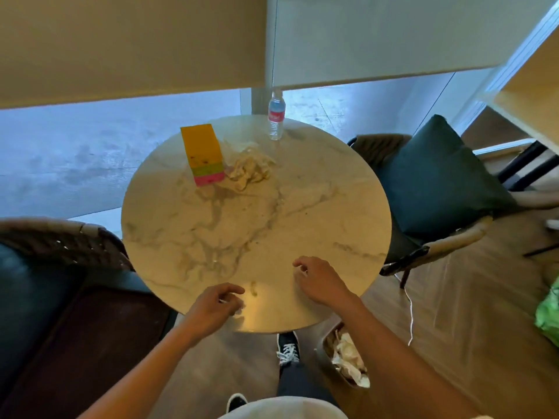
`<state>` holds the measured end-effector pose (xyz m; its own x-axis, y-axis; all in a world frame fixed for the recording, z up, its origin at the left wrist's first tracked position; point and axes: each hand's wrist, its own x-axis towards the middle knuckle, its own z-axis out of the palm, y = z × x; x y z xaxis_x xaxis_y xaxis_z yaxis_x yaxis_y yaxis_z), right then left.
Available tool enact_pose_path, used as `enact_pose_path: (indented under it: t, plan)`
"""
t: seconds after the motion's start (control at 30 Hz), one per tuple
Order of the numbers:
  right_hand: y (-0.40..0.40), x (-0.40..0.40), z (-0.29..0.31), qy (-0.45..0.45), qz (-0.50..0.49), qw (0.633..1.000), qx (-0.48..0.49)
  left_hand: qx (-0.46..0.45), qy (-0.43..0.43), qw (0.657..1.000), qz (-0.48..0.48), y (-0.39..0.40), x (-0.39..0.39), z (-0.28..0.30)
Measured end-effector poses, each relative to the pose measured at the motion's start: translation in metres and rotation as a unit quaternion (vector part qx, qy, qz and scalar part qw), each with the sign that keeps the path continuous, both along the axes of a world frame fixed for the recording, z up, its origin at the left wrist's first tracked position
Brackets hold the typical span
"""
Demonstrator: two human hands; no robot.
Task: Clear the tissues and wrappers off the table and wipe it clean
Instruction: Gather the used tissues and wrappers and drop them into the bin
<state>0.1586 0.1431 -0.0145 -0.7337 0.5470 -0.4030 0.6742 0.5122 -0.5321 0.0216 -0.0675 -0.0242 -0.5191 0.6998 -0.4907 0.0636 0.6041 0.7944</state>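
While both hands hover at the near edge of the table, I'd sweep the leftovers inward before lifting. My left hand has loosely curled fingers, and something pale sits under them; whether it pinches a scrap I cannot tell. My right hand curls loosely too, apparently empty. A small scrap lies between them. Crumpled tissues sit far left of centre, soft and creased, touching an upright yellow box. A clear bottle stands at the far edge. The round top looks glossy, marbled. A bin of paper waits below right.
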Motion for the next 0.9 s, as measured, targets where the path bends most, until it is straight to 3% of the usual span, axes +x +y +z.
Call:
enact_pose_path:
  t: [0.33,0.67,0.9]
  plan:
    - [0.074,-0.150,0.002,0.018,0.092,0.994,0.050,-0.013,0.100,0.993,0.055,0.097,-0.113,-0.004]
    - [0.169,-0.273,-0.005,0.097,0.103,0.989,0.051,-0.087,0.229,0.969,-0.002,0.218,-0.193,-0.017]
    - [0.195,-0.312,-0.020,0.110,0.102,0.987,0.056,-0.080,0.230,0.970,0.025,0.243,-0.210,-0.034]
